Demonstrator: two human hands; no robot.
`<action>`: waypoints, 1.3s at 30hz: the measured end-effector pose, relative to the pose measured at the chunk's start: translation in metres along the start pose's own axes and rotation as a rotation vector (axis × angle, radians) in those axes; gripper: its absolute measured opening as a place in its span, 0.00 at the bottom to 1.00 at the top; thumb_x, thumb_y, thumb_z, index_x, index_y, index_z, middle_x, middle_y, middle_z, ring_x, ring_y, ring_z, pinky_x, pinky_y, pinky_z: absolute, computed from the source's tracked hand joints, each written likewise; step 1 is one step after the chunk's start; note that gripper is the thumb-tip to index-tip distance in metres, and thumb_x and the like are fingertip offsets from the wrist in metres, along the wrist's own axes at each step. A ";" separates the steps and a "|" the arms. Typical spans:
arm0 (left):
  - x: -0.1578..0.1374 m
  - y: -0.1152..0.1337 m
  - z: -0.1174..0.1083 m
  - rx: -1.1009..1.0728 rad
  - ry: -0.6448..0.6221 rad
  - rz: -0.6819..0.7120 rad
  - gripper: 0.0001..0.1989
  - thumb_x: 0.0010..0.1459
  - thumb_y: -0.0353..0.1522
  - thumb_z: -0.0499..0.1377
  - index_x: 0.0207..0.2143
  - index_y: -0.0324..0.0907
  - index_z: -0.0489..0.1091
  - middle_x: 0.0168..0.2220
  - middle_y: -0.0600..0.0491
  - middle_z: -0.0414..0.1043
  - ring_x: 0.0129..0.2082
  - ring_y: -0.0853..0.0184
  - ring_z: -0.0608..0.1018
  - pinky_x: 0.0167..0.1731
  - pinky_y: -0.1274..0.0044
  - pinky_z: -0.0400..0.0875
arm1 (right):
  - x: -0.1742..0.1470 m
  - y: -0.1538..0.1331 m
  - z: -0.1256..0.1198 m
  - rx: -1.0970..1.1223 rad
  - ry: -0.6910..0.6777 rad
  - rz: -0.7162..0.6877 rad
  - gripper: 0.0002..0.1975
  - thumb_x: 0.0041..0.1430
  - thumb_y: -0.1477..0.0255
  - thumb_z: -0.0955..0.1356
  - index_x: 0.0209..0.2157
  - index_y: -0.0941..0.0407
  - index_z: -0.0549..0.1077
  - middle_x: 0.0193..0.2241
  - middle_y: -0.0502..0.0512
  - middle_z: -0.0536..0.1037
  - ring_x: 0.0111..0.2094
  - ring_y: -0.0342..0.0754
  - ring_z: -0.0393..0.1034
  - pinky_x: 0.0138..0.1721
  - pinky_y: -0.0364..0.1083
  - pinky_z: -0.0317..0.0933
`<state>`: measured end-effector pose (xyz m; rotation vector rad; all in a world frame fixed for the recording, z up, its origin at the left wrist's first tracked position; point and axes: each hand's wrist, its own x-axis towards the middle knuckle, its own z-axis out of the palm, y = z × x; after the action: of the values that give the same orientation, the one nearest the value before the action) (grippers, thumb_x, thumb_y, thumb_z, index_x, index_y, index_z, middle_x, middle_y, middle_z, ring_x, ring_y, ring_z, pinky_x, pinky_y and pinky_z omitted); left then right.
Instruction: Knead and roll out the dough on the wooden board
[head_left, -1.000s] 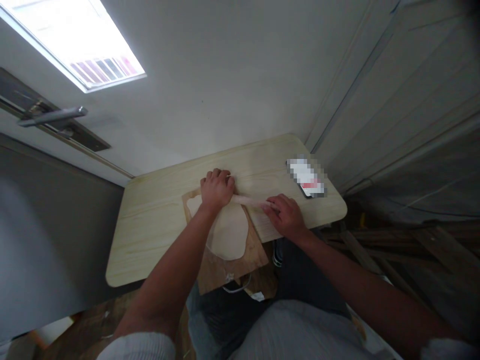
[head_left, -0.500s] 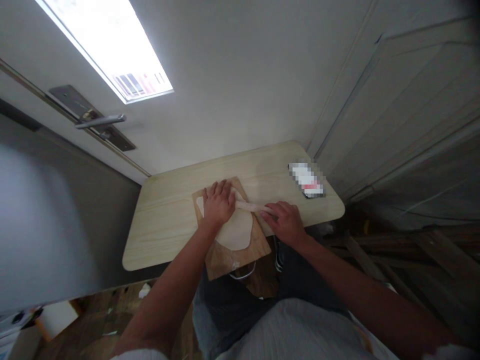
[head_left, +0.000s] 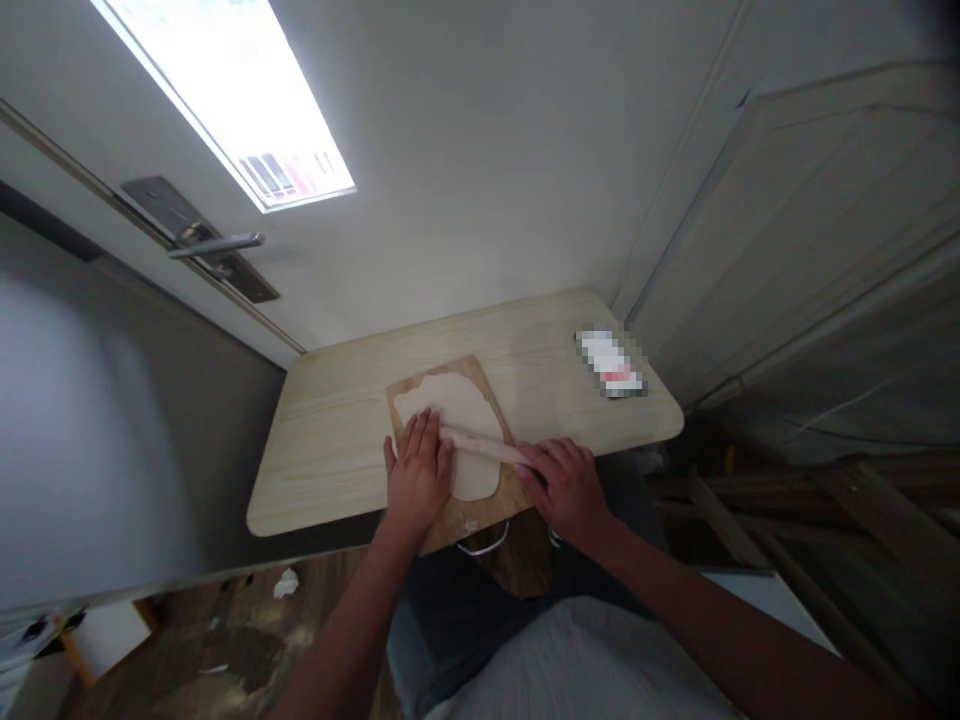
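Observation:
A pale sheet of rolled dough (head_left: 457,395) lies on a wooden board (head_left: 480,372), whose near end juts past the table's front edge. Across the dough, slanting down to the right, is a wooden rolling pin (head_left: 480,445). My right hand (head_left: 566,485) is wrapped round its right end, just off the board's right side. My left hand (head_left: 418,470) lies flat with fingers stretched out over the dough's left part, at the pin's left end. The fingers hide that end of the pin.
The light wood table (head_left: 337,430) stands against a white door with a metal handle (head_left: 217,245) and a bright window. A phone with a blurred screen (head_left: 611,362) lies at the table's right. Crumpled white paper (head_left: 286,583) is on the floor at left.
Both hands and the rolling pin have moved back toward my body, uncovering the far part of the dough. The view has shifted slightly.

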<state>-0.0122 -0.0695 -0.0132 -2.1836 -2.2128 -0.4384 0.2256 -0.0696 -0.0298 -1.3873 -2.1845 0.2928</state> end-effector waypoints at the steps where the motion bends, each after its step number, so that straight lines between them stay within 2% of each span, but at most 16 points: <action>1: -0.005 -0.001 -0.002 -0.001 -0.001 -0.003 0.26 0.70 0.40 0.43 0.67 0.45 0.55 0.68 0.46 0.57 0.68 0.57 0.58 0.65 0.50 0.48 | -0.002 -0.002 0.000 0.005 -0.007 -0.002 0.16 0.67 0.64 0.64 0.52 0.52 0.75 0.41 0.56 0.77 0.44 0.53 0.65 0.44 0.52 0.53; 7: -0.027 -0.007 -0.006 -0.040 0.017 -0.041 0.25 0.68 0.41 0.47 0.66 0.47 0.56 0.67 0.45 0.59 0.66 0.56 0.62 0.64 0.50 0.49 | -0.007 -0.008 0.001 0.032 -0.046 -0.002 0.17 0.65 0.62 0.66 0.52 0.50 0.75 0.40 0.56 0.76 0.44 0.54 0.65 0.45 0.52 0.54; 12: -0.040 -0.008 -0.003 -0.091 0.093 -0.068 0.25 0.67 0.42 0.49 0.64 0.46 0.58 0.65 0.43 0.61 0.65 0.56 0.64 0.65 0.53 0.49 | -0.009 -0.005 0.004 0.098 -0.074 -0.004 0.17 0.63 0.61 0.68 0.51 0.50 0.76 0.40 0.57 0.76 0.43 0.54 0.67 0.45 0.53 0.58; 16: -0.037 -0.007 0.004 -0.099 0.146 -0.211 0.32 0.65 0.45 0.51 0.66 0.39 0.53 0.65 0.37 0.60 0.65 0.51 0.62 0.63 0.51 0.54 | -0.007 0.002 0.005 0.203 -0.117 0.033 0.15 0.65 0.62 0.65 0.49 0.54 0.75 0.41 0.58 0.77 0.45 0.54 0.69 0.45 0.53 0.61; 19: -0.029 -0.005 0.007 -0.094 0.116 -0.272 0.32 0.65 0.46 0.50 0.65 0.38 0.55 0.63 0.36 0.62 0.64 0.49 0.63 0.62 0.49 0.53 | -0.005 0.007 0.005 0.304 -0.112 0.112 0.16 0.66 0.62 0.64 0.48 0.56 0.73 0.42 0.58 0.78 0.44 0.54 0.72 0.46 0.52 0.63; 23: -0.019 -0.002 0.006 -0.071 0.088 -0.245 0.30 0.66 0.46 0.50 0.63 0.39 0.58 0.63 0.38 0.64 0.65 0.50 0.63 0.63 0.48 0.51 | -0.005 0.006 0.004 0.384 -0.111 0.270 0.17 0.66 0.59 0.63 0.48 0.56 0.72 0.41 0.58 0.80 0.41 0.55 0.75 0.44 0.52 0.65; 27: -0.011 -0.001 0.005 -0.073 0.077 -0.243 0.28 0.64 0.44 0.52 0.61 0.39 0.60 0.63 0.38 0.63 0.65 0.51 0.63 0.62 0.47 0.52 | -0.002 0.001 0.003 0.441 -0.122 0.331 0.17 0.65 0.58 0.63 0.47 0.54 0.72 0.40 0.58 0.81 0.40 0.54 0.77 0.41 0.50 0.67; 32: -0.005 -0.003 0.009 -0.103 0.087 -0.242 0.27 0.64 0.44 0.54 0.60 0.40 0.62 0.64 0.39 0.62 0.65 0.50 0.63 0.61 0.48 0.55 | 0.018 -0.001 0.001 0.584 -0.152 0.454 0.20 0.64 0.55 0.62 0.47 0.54 0.71 0.22 0.49 0.77 0.22 0.48 0.73 0.27 0.45 0.65; 39: -0.007 -0.008 0.018 -0.115 0.158 -0.167 0.28 0.63 0.44 0.54 0.59 0.36 0.63 0.63 0.37 0.63 0.64 0.50 0.64 0.62 0.56 0.60 | 0.051 -0.003 0.005 0.698 -0.116 0.421 0.16 0.63 0.57 0.64 0.43 0.54 0.70 0.21 0.46 0.75 0.21 0.46 0.73 0.26 0.43 0.64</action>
<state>-0.0166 -0.0731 -0.0339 -1.9424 -2.3445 -0.7324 0.2039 -0.0255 -0.0166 -1.3991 -1.5911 1.1840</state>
